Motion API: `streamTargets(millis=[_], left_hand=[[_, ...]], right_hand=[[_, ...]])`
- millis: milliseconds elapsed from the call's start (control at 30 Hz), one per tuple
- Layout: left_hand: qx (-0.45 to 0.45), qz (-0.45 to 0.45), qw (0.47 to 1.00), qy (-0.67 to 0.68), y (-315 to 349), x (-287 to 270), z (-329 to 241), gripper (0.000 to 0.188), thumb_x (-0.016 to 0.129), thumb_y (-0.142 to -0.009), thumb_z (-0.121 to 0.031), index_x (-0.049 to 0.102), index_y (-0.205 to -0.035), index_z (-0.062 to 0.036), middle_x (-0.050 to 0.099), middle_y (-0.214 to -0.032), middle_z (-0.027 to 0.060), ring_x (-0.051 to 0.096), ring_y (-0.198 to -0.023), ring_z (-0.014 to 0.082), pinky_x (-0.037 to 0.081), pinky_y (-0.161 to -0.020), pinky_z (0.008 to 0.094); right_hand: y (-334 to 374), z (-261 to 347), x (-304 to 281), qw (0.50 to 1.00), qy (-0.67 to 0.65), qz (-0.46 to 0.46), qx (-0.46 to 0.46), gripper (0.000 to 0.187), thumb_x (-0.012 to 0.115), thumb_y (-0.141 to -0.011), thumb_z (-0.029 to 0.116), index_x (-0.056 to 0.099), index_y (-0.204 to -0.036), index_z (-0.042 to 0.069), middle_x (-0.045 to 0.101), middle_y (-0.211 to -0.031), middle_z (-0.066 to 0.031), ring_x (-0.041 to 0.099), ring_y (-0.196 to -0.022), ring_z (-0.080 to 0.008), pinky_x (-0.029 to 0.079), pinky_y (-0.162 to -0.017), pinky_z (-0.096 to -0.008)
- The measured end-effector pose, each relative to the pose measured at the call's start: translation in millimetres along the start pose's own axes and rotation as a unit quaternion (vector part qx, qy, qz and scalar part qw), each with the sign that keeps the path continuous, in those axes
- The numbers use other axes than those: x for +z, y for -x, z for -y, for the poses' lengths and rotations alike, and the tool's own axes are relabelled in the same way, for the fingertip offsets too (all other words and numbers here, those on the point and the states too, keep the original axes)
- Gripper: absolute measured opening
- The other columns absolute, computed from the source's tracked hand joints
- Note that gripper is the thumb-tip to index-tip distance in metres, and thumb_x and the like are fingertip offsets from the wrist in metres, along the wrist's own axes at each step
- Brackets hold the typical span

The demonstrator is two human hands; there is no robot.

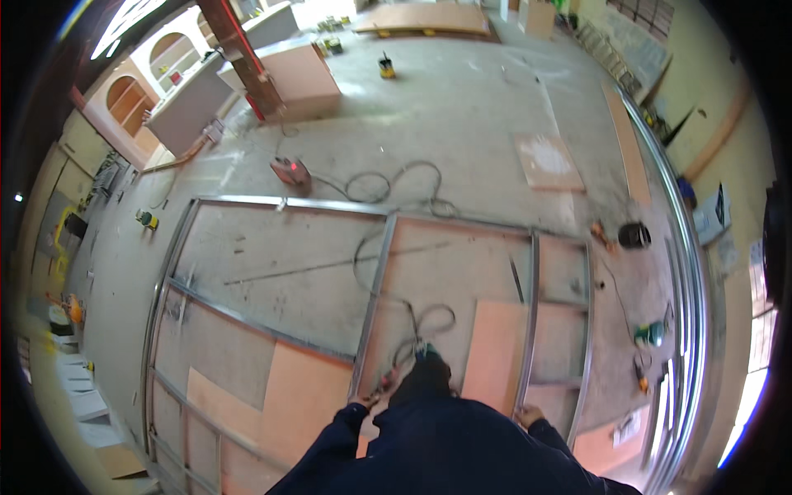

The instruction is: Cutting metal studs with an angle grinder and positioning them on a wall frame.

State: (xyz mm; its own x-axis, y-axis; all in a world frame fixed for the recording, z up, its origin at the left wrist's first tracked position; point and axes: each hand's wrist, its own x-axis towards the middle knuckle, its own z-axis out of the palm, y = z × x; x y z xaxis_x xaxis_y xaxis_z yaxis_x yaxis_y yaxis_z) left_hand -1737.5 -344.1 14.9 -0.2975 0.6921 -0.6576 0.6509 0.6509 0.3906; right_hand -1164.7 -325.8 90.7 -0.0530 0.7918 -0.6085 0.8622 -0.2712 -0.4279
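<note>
A large silver metal frame (pixel 376 294) of welded-looking bars lies over the floor in front of me. My left hand (pixel 365 402) is closed at the lower end of its middle bar. Close to that hand is a small reddish object (pixel 386 381), too small to name. My right hand (pixel 529 415) grips another long bar (pixel 532 330) of the frame, further right. Between the two bars a dark shape with a green tip (pixel 425 355) shows in front of my body, and a black cable (pixel 421 322) coils just beyond it.
A red machine (pixel 290 173) with cables stands beyond the frame. Brown boards (pixel 495 346) lie inside the frame. A black bucket (pixel 634 236) and a green power tool (pixel 649 333) are on the right, beside long metal profiles (pixel 689 289). A pillar (pixel 239 62) rises at the back.
</note>
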Motion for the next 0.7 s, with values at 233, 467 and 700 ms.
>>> streamTargets(millis=[233,467,700], left_hand=[[-0.002,0.120,0.986,0.116,-54,-29,-141,0.056,0.068,-0.076,-0.057,0.072,-0.092,-0.0045,0.068,-0.070,0.0109,0.066,-0.061,0.0201,0.052,-0.063,0.0335],[0.007,0.005,0.978,0.210,-132,-71,-152,0.042,0.075,-0.073,-0.047,0.070,-0.081,-0.0062,0.057,-0.056,0.0044,0.052,-0.047,0.0131,0.042,-0.047,0.0279],[-0.183,-0.187,0.947,0.188,-69,-53,-93,0.044,0.084,-0.061,-0.043,0.068,-0.070,-0.0026,0.065,-0.063,0.0082,0.059,-0.057,0.0169,0.049,-0.058,0.0338]], right_hand=[[-65,-39,-54,0.994,-0.045,0.100,-0.011,0.040,0.060,-0.084,0.036,0.066,-0.103,0.001,0.069,-0.087,-0.0177,0.069,-0.077,-0.0262,0.055,-0.070,-0.0361],[-164,75,-146,0.954,-0.257,0.008,0.152,0.032,0.063,-0.087,0.023,0.062,-0.110,0.001,0.067,-0.083,-0.0112,0.065,-0.064,-0.0187,0.052,-0.056,-0.0314],[-270,128,-171,0.993,-0.022,0.108,-0.034,0.044,0.063,-0.085,0.038,0.064,-0.113,0.003,0.069,-0.092,-0.0115,0.067,-0.077,-0.0186,0.053,-0.067,-0.0310]])
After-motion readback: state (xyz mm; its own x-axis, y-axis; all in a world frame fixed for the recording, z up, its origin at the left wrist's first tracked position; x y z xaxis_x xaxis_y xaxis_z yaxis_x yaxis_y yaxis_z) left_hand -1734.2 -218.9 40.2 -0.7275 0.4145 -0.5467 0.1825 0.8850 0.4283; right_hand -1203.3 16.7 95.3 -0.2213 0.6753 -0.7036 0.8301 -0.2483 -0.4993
